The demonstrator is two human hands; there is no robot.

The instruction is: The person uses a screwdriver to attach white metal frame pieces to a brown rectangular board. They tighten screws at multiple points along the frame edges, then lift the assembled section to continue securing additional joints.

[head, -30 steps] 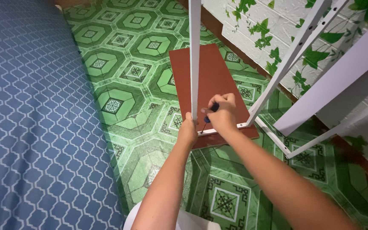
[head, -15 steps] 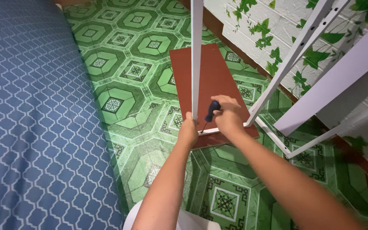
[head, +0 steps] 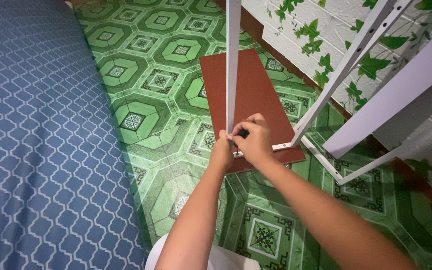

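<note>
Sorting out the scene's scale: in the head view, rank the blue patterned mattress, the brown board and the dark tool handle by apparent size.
1. blue patterned mattress, largest, though nearest the camera
2. brown board
3. dark tool handle, mostly hidden by the right hand

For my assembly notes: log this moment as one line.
left hand: steadies white upright | right hand: grips dark-handled tool at joint | brown board: on floor

Your right hand (head: pixel 254 138) hides most of the dark tool (head: pixel 242 134), perhaps a screwdriver; the white upright (head: pixel 232 65) runs off the top edge.
</note>
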